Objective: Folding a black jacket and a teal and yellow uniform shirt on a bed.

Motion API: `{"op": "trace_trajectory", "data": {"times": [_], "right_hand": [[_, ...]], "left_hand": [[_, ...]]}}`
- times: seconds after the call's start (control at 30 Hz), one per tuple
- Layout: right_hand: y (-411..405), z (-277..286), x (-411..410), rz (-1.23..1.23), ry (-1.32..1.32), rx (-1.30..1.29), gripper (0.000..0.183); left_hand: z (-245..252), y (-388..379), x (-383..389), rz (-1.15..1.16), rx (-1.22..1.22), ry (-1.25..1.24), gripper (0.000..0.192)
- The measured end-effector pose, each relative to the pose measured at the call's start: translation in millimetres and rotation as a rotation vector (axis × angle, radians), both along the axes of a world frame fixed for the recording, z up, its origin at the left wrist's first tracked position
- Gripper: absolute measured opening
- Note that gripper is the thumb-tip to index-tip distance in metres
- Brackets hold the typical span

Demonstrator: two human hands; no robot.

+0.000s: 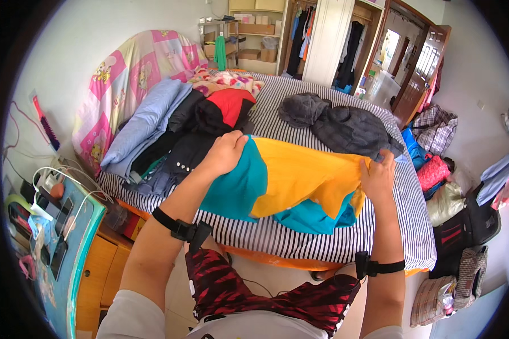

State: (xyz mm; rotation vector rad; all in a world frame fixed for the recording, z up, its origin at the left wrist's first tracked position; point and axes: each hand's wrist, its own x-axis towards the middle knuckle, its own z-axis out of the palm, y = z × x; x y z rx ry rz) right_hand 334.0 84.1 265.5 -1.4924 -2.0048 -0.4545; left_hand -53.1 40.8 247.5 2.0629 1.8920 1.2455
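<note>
A yellow and teal garment point(301, 169) is stretched sideways over the near part of a bed with a striped sheet point(407, 229). My left hand point(227, 152) grips its teal end. At the yellow end, my right hand point(378, 176) pinches the cloth. A brighter blue part point(309, 218) hangs below the yellow; whether it belongs to the same garment, I cannot tell. Left of my left hand lie dark folded clothes point(191, 152), a red and black garment point(229, 110) and a folded light blue padded item point(148, 123). Dark grey clothes point(352, 129) lie crumpled beyond the yellow cloth.
A blue-topped table point(82, 212) with phones and cables stands at the left. A patterned cloth point(148, 59) covers the headboard. Bags and clothes point(449, 216) are piled on the right. An open wardrobe point(328, 38) and a wooden door point(428, 68) are at the far side.
</note>
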Motion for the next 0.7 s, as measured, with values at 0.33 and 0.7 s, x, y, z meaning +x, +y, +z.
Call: {"op": "trace_trajectory", "data": {"times": [0.33,0.7], "right_hand": [[-0.9,8.8,2.3,0.601,0.936,-0.555,0.027],[-48.8,25.1,-88.9,0.990,0.419,-0.658,0.016]], "left_hand": [[1.8,-10.3,-6.3,-0.264,-0.101,0.034,0.080],[-9.2,-19.7,81.9,-0.607,-0.512,0.202,0.047]]}}
